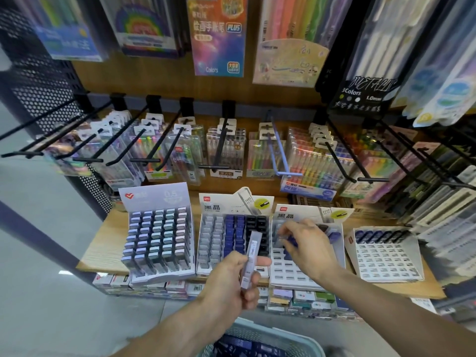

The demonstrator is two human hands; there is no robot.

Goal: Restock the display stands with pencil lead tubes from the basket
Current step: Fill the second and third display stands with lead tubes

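Left hand (233, 278): pinches spare grey tube (251, 258), staged for next slot. Right hand (306, 244): pinches blue tube (291, 240), feeding stand (291, 276) beneath.

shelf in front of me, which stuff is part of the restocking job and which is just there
Job: basket of tubes, clear tube in left hand, blue tube in right hand, third stand being filled, fourth stand mostly empty.

Just there: hanging pen packs, full left stand, boxes below the shelf.

Black pegs (164, 140) overhang the stands (288, 269) — front approach open.
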